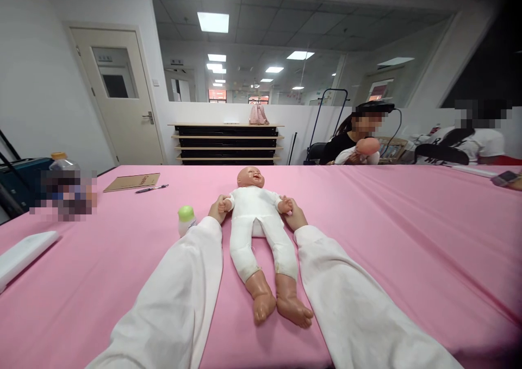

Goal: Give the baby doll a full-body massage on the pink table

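Note:
A baby doll (255, 201) in a white cloth body lies on its back on the pink tablecloth (367, 205), its head at the far end and its bare feet towards me. My left hand (216, 209) is closed at the doll's hand on the left side. On the other side my right hand (297, 215) closes round the doll's other hand. The doll's hands partly hide my fingers, and long white sleeves cover both my arms. Just left of my left wrist stands a small white bottle with a green cap (186, 220).
A brown notebook (131, 182) and a pen (151, 189) lie at the far left, near an orange-capped bottle (59, 159). A white, long object (26, 257) rests at the left edge. Beyond the table, a person (345, 143) holds another doll (367, 146).

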`<state>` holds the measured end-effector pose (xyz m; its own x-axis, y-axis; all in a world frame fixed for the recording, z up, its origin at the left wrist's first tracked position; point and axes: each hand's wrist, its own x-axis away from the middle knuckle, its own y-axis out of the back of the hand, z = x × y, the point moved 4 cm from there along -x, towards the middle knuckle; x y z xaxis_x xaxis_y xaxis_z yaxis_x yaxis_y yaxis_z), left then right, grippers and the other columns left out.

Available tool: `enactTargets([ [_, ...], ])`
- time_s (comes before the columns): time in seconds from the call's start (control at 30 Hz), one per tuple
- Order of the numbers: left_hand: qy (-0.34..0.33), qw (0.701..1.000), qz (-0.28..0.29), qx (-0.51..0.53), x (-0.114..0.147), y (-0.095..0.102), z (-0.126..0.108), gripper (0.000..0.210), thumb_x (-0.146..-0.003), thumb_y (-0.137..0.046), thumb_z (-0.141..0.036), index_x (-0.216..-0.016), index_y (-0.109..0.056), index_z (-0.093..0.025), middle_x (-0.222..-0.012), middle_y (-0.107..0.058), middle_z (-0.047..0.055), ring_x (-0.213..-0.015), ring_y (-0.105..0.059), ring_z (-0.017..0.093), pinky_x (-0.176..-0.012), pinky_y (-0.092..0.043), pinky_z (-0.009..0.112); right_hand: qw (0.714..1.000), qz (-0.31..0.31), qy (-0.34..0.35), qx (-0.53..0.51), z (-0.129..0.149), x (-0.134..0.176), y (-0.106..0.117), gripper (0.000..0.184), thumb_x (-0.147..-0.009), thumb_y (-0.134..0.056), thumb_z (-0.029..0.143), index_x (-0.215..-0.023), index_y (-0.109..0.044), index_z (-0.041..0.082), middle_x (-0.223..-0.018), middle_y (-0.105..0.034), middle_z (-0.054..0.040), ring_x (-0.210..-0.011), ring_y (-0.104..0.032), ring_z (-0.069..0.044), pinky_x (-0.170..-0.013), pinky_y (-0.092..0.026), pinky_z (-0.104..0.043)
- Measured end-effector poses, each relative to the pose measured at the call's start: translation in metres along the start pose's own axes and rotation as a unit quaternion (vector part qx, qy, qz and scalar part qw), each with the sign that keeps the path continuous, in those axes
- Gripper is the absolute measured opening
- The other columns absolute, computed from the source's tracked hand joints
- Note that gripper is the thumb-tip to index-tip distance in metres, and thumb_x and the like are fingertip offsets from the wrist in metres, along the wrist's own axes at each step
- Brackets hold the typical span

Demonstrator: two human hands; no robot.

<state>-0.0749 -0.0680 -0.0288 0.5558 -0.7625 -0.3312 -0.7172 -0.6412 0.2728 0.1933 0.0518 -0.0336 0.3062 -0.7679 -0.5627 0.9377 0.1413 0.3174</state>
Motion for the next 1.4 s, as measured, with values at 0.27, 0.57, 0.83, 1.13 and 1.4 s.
enactTargets([
  [0.27, -0.013, 0.999, -0.002, -0.040, -0.012, -0.020, -0.003, 0.059, -0.078, -0.050, -0.027, -0.132, -0.031, -0.013, -0.121, -0.053, 0.015, -0.110, -0.052, 0.026, -0.090, -0.040, 0.034, 0.997, -0.067, -0.043, 0.000, -0.007, -0.018, -0.018, 0.055, -0.074, -0.049, 0.033, -0.124, -0.030, 0.019, -0.116, -0.054, -0.0130, -0.103, -0.055, -0.024, -0.090, -0.041, -0.046],
  [0.57, 0.017, 0.997, -0.017, -0.078, -0.032, -0.031, -0.002, 0.072, -0.088, -0.030, -0.042, -0.139, 0.010, -0.012, -0.103, -0.062, 0.018, -0.082, -0.063, 0.026, -0.069, -0.044, 0.034, 0.986, -0.146, -0.058, 0.053, -0.001, -0.040, -0.025, 0.056, -0.082, -0.032, 0.033, -0.132, -0.019, 0.010, -0.132, -0.037, -0.0217, -0.121, -0.040, -0.025, -0.098, -0.032, -0.047],
  [0.83, 0.020, 0.993, 0.004, -0.119, -0.055, -0.037, 0.004, 0.063, -0.087, -0.026, -0.046, -0.141, -0.006, -0.022, -0.101, -0.063, 0.013, -0.078, -0.063, 0.026, -0.069, -0.043, 0.036, 0.993, -0.082, 0.031, 0.077, -0.014, -0.054, -0.029, 0.064, -0.078, -0.036, 0.024, -0.138, -0.013, 0.021, -0.146, -0.017, -0.0053, -0.132, -0.021, -0.019, -0.108, -0.018, -0.044],
  [1.13, 0.094, 0.949, -0.009, -0.301, -0.061, -0.029, 0.008, 0.043, -0.085, -0.027, -0.039, -0.107, -0.061, -0.024, -0.115, -0.058, 0.011, -0.116, -0.039, 0.032, -0.092, -0.031, 0.049, 0.984, -0.044, -0.073, 0.154, -0.036, -0.057, -0.034, 0.051, -0.080, -0.034, 0.026, -0.130, -0.036, 0.018, -0.136, -0.036, -0.0103, -0.123, -0.035, -0.027, -0.101, -0.029, -0.050],
  [1.4, 0.069, 0.965, 0.004, -0.253, -0.061, -0.030, 0.010, 0.048, -0.086, -0.028, -0.041, -0.130, -0.038, -0.026, -0.110, -0.060, 0.011, -0.109, -0.049, 0.030, -0.088, -0.035, 0.048, 0.985, -0.090, -0.113, 0.092, -0.025, -0.052, -0.025, 0.064, -0.074, -0.042, 0.025, -0.135, -0.027, 0.015, -0.134, -0.039, -0.0118, -0.121, -0.040, -0.027, -0.099, -0.034, -0.046],
])
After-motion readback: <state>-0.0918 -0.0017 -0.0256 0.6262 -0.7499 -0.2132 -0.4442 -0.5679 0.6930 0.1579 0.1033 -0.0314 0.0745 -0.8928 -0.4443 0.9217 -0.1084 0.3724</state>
